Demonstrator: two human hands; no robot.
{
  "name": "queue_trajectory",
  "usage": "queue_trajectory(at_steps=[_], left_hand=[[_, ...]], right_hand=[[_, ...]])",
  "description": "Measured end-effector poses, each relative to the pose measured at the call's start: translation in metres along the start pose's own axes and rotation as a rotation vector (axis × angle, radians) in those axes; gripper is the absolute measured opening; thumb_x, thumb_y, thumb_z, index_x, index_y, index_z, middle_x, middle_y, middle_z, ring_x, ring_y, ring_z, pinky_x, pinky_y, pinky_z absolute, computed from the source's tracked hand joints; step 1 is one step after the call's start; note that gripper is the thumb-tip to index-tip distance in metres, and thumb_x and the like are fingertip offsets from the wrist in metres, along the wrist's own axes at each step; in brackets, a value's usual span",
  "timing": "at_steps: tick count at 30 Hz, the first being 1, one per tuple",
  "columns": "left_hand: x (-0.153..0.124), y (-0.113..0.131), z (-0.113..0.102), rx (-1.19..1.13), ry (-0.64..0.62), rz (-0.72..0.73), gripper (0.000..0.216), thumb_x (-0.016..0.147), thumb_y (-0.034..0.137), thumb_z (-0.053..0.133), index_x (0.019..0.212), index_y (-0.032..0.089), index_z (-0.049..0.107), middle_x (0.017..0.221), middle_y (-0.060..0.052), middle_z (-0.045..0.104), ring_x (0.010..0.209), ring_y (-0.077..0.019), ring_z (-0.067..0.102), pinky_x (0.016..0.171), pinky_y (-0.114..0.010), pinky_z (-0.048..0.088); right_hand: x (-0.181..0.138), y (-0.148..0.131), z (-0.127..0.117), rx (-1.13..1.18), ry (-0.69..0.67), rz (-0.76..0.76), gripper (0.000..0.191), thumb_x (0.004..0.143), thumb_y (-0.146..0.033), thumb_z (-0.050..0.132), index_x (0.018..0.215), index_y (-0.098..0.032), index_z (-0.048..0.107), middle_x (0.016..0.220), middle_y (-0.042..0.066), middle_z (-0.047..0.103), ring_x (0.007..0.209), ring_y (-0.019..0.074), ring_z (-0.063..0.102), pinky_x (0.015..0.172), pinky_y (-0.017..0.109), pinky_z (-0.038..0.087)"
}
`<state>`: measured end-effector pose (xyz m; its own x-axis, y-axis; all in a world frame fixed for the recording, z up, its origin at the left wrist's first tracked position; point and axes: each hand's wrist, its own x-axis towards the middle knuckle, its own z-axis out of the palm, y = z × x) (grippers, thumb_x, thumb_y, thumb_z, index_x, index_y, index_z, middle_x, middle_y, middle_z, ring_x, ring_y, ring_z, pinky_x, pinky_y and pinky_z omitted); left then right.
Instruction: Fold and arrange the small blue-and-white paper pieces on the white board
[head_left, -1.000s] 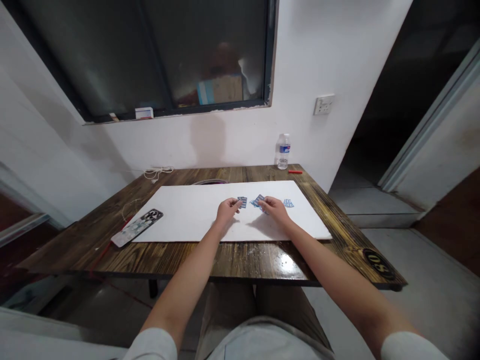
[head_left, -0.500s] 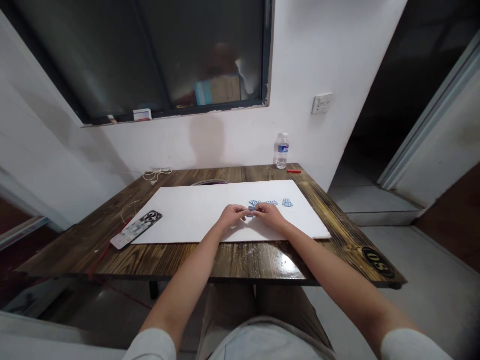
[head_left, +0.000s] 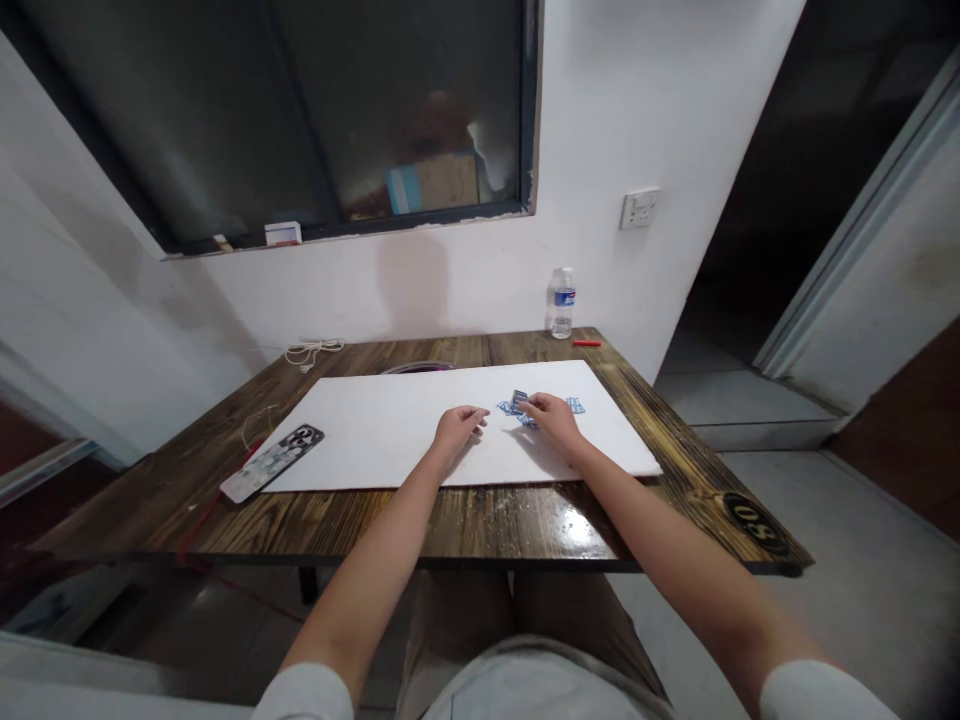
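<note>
- We see the right hand [head_left: 553, 418] above the white sheet [head_left: 375, 430], its fingers clamped on a small blue card [head_left: 519, 398] that is tilted up.
- More loose cards [head_left: 576, 405] lie flat just beside it.
- The left hand [head_left: 456, 428] rests on the sheet, fingers curled together, apart from the card.
- A phone [head_left: 271, 460] lies on the wooden surface [head_left: 487, 520].
</note>
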<state>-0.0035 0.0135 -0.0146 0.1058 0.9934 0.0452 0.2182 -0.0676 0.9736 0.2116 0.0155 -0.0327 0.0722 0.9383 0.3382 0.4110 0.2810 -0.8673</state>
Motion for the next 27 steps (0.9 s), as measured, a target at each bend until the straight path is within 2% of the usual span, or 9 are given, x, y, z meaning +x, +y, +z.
queue_trajectory(at_steps=[7, 12, 16, 19, 22, 25, 27], left_hand=[[0.000, -0.001, 0.001, -0.021, -0.002, -0.019, 0.035, 0.070, 0.045, 0.071, 0.087, 0.014, 0.073, 0.080, -0.008, 0.068, 0.059, -0.0106, 0.057, 0.048, -0.020, 0.043], [-0.004, 0.005, 0.001, -0.041, 0.026, -0.010, 0.032, 0.071, 0.043, 0.070, 0.086, 0.015, 0.073, 0.079, -0.007, 0.068, 0.059, -0.0107, 0.057, 0.049, -0.021, 0.044], [-0.009, 0.013, 0.001, -0.033, 0.090, -0.010, 0.029, 0.071, 0.040, 0.068, 0.086, 0.015, 0.073, 0.079, -0.007, 0.067, 0.060, -0.0113, 0.057, 0.049, -0.020, 0.042], [-0.012, 0.018, 0.002, -0.014, 0.131, -0.014, 0.028, 0.072, 0.039, 0.066, 0.085, 0.016, 0.073, 0.077, -0.007, 0.067, 0.060, -0.0114, 0.057, 0.048, -0.020, 0.040], [-0.012, 0.020, 0.001, 0.001, 0.144, -0.020, 0.027, 0.073, 0.038, 0.064, 0.085, 0.016, 0.073, 0.077, -0.007, 0.068, 0.060, -0.0122, 0.057, 0.049, -0.020, 0.040], [-0.011, 0.017, 0.000, 0.055, 0.126, 0.002, 0.026, 0.075, 0.037, 0.063, 0.087, 0.015, 0.073, 0.081, -0.008, 0.069, 0.066, -0.0143, 0.060, 0.051, -0.021, 0.043], [-0.010, 0.014, 0.000, 0.129, 0.101, 0.048, 0.025, 0.078, 0.036, 0.061, 0.088, 0.016, 0.073, 0.084, -0.008, 0.070, 0.073, -0.0169, 0.062, 0.056, -0.023, 0.047]], right_hand=[[0.003, 0.009, -0.006, -0.210, 0.033, 0.023, 0.024, 0.078, -0.041, 0.061, 0.066, -0.021, 0.067, 0.071, 0.004, 0.068, 0.068, 0.0200, 0.059, 0.061, 0.029, 0.036], [0.000, 0.001, -0.007, -0.266, 0.018, -0.148, 0.018, 0.082, -0.037, 0.062, 0.075, -0.023, 0.071, 0.080, 0.005, 0.071, 0.079, 0.0219, 0.058, 0.072, 0.032, 0.038], [-0.008, -0.010, -0.004, -0.336, -0.201, -0.360, 0.013, 0.081, -0.035, 0.068, 0.076, -0.025, 0.073, 0.086, 0.006, 0.071, 0.089, 0.0249, 0.056, 0.082, 0.037, 0.036], [-0.010, -0.013, -0.001, -0.311, -0.337, -0.418, 0.022, 0.086, -0.039, 0.062, 0.074, -0.024, 0.073, 0.085, 0.007, 0.071, 0.089, 0.0250, 0.056, 0.082, 0.037, 0.036], [-0.005, -0.010, -0.003, -0.300, -0.266, -0.366, 0.026, 0.092, -0.037, 0.054, 0.079, -0.023, 0.073, 0.086, 0.007, 0.072, 0.086, 0.0241, 0.056, 0.081, 0.037, 0.037], [0.002, -0.002, -0.010, -0.382, -0.112, -0.275, 0.017, 0.087, -0.033, 0.060, 0.090, -0.023, 0.073, 0.095, 0.008, 0.072, 0.092, 0.0266, 0.055, 0.083, 0.038, 0.037], [0.005, 0.002, -0.018, -0.470, -0.082, -0.227, 0.019, 0.082, -0.031, 0.066, 0.099, -0.023, 0.073, 0.101, 0.009, 0.072, 0.098, 0.0288, 0.054, 0.084, 0.039, 0.037]])
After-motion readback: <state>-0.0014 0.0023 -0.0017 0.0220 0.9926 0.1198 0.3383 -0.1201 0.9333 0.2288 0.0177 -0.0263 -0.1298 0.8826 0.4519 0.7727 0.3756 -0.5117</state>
